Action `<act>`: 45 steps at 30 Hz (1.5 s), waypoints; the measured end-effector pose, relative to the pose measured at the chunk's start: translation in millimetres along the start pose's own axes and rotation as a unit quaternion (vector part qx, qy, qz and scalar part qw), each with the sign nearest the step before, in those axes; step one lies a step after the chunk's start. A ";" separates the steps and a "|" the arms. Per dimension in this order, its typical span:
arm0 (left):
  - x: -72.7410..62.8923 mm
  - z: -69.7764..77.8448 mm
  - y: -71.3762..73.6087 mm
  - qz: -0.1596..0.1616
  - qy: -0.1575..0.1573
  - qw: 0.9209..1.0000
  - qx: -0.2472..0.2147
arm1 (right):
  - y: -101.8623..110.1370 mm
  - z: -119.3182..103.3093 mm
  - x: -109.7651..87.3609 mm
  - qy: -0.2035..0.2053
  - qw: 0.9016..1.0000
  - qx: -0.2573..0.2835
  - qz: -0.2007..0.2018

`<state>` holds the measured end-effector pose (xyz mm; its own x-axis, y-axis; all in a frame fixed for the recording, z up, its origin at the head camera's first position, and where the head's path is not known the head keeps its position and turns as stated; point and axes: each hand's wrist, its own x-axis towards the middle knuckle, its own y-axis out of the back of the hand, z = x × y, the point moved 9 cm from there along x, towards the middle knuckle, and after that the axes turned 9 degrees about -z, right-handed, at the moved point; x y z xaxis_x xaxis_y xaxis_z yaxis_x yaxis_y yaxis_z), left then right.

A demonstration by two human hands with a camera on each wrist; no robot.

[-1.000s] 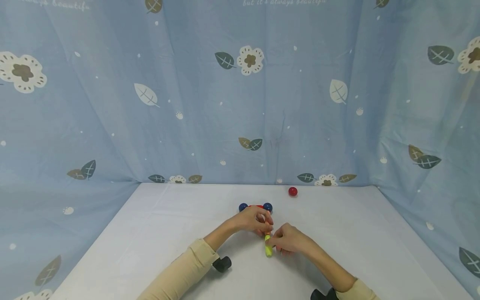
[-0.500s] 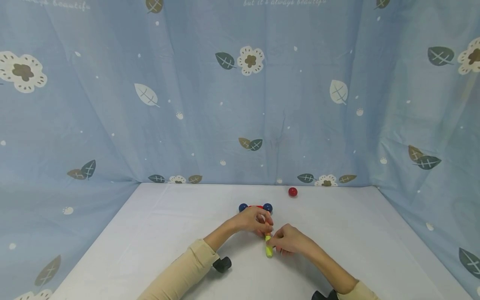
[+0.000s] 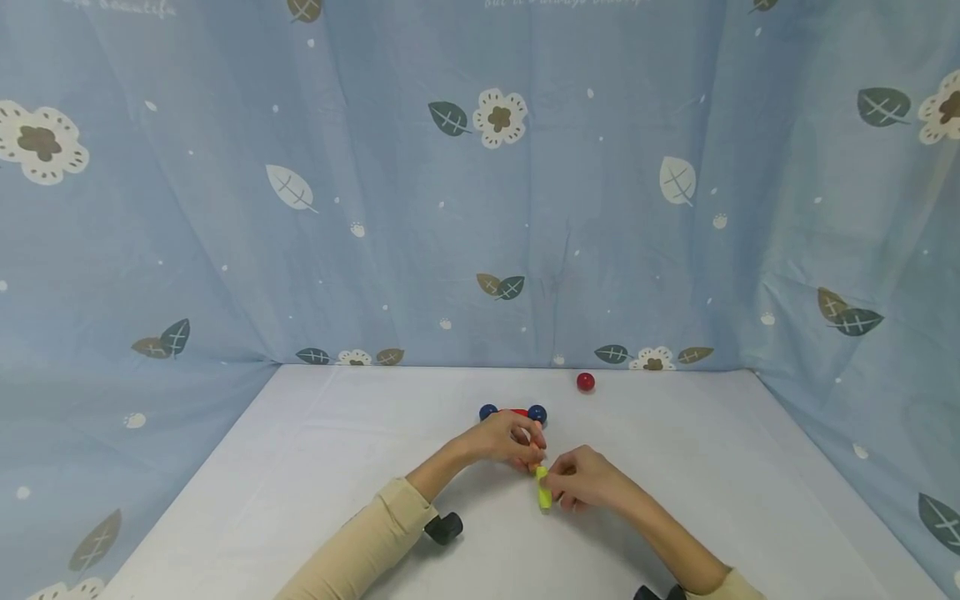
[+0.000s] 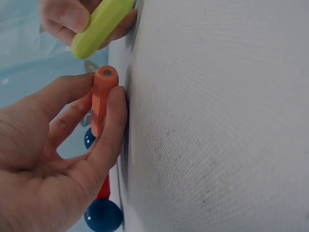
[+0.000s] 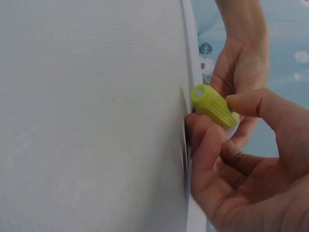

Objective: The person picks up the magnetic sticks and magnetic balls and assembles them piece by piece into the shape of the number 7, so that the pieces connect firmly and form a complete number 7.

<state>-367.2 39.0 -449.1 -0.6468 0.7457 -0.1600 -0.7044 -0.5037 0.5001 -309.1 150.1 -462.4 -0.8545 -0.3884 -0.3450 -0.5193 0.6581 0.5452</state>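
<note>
My left hand (image 3: 498, 439) pinches an orange magnetic rod (image 4: 99, 104) between thumb and fingers; a small grey dot shows in its near end. My right hand (image 3: 588, 477) holds a yellow-green magnetic rod (image 5: 215, 107) by its side, with a grey magnet visible at one end. In the left wrist view the yellow-green rod slants past the orange rod's end, with a gap between them. Just beyond the left hand sit two blue balls (image 3: 537, 413) with a red rod (image 3: 515, 412) between them, partly hidden by that hand.
A red ball (image 3: 586, 382) lies near the back edge of the white table (image 3: 360, 450). A patterned blue curtain (image 3: 405, 208) hangs behind and at both sides. Black wrist-camera mounts (image 3: 444, 528) sit at the forearms.
The yellow-green rod has shifted slightly right and tilted out of line with the orange rod, moving with the right hand. The left hand has stayed almost still.
</note>
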 end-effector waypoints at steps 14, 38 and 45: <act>0.2 -3.5 1.8 0.011 0.000 1.000 -0.001 | 6.9 2.8 -1.7 0.022 0.999 0.027 0.023; 2.0 -2.5 1.5 0.015 0.000 1.000 -0.017 | 9.7 -4.6 -3.8 0.119 0.992 0.046 -0.003; 2.3 -3.1 2.1 0.020 0.010 1.000 -0.006 | 6.3 -6.3 -2.7 0.129 0.990 0.057 -0.027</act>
<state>-371.0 38.3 -451.1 -0.6796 0.7166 -0.1568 -0.6818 -0.5382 0.4955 -310.1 151.3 -453.2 -0.8083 -0.5677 -0.1563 -0.5721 0.6944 0.4364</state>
